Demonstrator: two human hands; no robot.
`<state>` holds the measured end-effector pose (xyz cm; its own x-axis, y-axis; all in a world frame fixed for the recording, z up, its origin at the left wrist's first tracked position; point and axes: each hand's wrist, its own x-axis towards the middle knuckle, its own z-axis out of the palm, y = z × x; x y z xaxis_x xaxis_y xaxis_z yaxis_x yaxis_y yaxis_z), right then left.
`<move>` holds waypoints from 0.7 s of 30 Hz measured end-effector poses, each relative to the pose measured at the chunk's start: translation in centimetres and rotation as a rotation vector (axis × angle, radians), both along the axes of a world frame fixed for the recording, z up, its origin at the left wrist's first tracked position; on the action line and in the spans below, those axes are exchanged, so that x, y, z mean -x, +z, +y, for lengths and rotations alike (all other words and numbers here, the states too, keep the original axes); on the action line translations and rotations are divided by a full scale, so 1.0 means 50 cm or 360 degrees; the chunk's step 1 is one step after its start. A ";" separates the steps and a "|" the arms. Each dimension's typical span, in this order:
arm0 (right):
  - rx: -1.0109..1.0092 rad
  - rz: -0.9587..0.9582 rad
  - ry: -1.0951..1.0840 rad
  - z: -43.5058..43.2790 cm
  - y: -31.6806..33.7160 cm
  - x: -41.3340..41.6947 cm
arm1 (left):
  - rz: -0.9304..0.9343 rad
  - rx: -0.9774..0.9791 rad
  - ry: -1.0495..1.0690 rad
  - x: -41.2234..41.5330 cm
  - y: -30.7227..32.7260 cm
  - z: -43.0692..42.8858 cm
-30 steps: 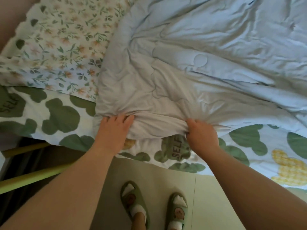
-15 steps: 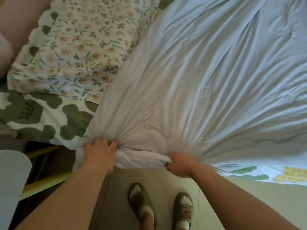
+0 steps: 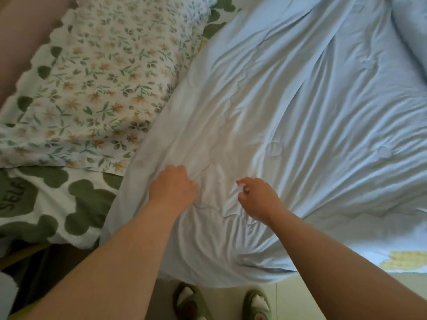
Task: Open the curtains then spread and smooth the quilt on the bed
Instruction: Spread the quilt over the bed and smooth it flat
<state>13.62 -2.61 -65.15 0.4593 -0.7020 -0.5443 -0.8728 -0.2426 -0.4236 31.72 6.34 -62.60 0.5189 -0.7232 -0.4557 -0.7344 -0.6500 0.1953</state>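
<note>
On the bed (image 3: pixel 46 204) the quilt (image 3: pixel 300 112) lies wrinkled. The right hand (image 3: pixel 256 197) pinches it; the left hand (image 3: pixel 172 185) is curled, hold unclear. Better to pull evenly.

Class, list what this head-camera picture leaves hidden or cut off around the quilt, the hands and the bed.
1. Left hand: fingers curl under the palm, hidden by its back; grip on the quilt unclear.
2. Quilt's far and right edges: cut off by the head view's frame.
3. Curtains: outside the head view.
4. Slippers: cropped by the bottom edge.
</note>
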 end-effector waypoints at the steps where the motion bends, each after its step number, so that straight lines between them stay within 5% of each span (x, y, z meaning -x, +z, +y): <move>1: 0.0037 0.0008 0.0002 -0.016 0.000 -0.007 | -0.0013 0.0041 0.0021 -0.007 0.000 -0.009; 8: 0.0291 -0.0060 0.0105 -0.154 0.018 -0.093 | -0.0031 0.0336 0.0266 -0.075 0.016 -0.122; 21: 0.0586 -0.0175 0.0550 -0.489 0.015 -0.461 | -0.0145 0.0273 0.0591 -0.225 -0.055 -0.372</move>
